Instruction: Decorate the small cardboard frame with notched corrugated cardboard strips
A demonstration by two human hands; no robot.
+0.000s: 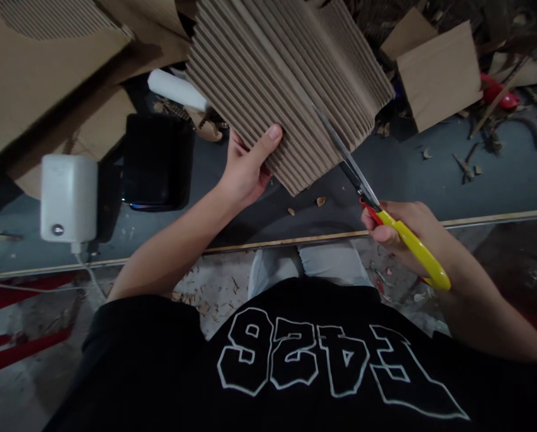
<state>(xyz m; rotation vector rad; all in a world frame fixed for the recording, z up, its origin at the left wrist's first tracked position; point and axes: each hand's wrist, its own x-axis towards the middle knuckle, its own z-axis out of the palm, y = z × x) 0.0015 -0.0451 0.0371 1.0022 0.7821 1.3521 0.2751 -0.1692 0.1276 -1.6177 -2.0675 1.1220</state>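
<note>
My left hand (249,165) pinches the near left edge of a sheet of corrugated cardboard (268,78), thumb on top of the ridges and fingers underneath. The sheet is tilted above the table, its ridged side facing me. My right hand (403,231) is closed round the handles of a pair of scissors (414,246), yellow and red with long metal blades. One blade lies over the ridged face and the other passes beneath the sheet, at its near right edge. The lower blade is partly hidden by the cardboard.
A dark table (268,222) has cardboard scraps (439,75) at the right, near a red object (500,93). Larger cardboard (47,72) lies at the left. A white charger-like box (69,198) with a cable, a black phone-like device (158,162) and a white cylinder (176,89) stand nearby.
</note>
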